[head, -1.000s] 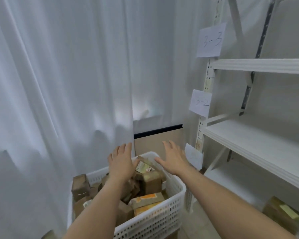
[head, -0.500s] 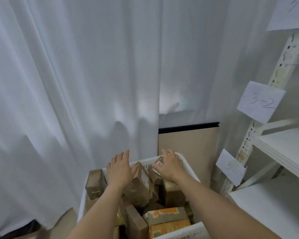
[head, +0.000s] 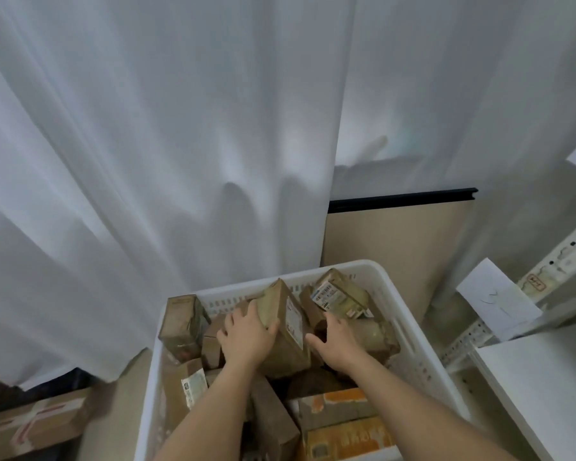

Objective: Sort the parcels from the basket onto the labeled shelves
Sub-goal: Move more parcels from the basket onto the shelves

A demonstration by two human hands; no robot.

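A white perforated basket (head: 393,294) stands low in the middle, filled with several brown parcels. My left hand (head: 245,339) grips the left side of a tilted brown parcel (head: 285,322) with a white label, fingers curled over its upper edge. Just right of that parcel, my right hand (head: 336,341) reaches down among the parcels with its thumb spread toward the labelled face. Its fingertips are hidden between boxes. Another labelled parcel (head: 338,296) leans at the basket's far right. Orange-printed parcels (head: 340,424) lie at the near side.
A white shelf board (head: 546,387) and perforated upright (head: 559,264) with a paper label (head: 496,302) stand at the right. White curtains (head: 180,144) hang behind, beside a beige panel (head: 396,237). A taped cardboard box (head: 30,424) lies on the floor lower left.
My head has turned left and down toward the basket. Both hands have dropped in; the left now grips the tilted parcel, the right has sunk beside it.
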